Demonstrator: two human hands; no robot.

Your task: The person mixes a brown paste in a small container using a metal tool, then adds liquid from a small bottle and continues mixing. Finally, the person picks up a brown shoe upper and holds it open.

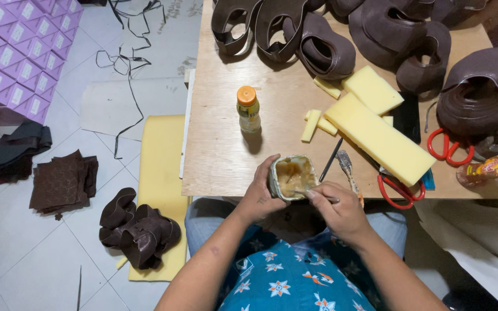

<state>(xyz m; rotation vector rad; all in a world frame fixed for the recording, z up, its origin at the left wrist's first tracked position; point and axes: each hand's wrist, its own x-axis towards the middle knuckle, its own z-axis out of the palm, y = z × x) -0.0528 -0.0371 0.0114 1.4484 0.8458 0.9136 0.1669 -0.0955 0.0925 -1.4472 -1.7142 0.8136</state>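
Counts: I see one tub [293,176], one bottle [248,109] with an orange cap, two red scissors [446,147], one spare brush [348,168] and a dark stick [330,160] lying on the tabletop [226,155].
Foam: two big yellow blocks [378,138] and about three small strips [310,125] beside them.
Uppers: about seven dark brown leather shoe uppers [324,52] along the far edge; I cannot count them exactly where they overlap.
Floor: more brown leather pieces [139,230], a foam sheet [159,167] and purple boxes [15,52] at far left.
Tub: small, pale, squarish with rounded corners, open top, smeared inside with brownish-yellow glue; it sits at the near edge of the tabletop, right in front of me.
Left hand [259,196]: fingers clamped round the tub's left side.
Right hand [338,208]: fingers pinched together on a thin tool [317,195] whose tip lies inside the tub.
Room: bare wood lies between bottle and tub and out to the left edge; the right side is crowded with foam, scissors and a dark phone [407,118].
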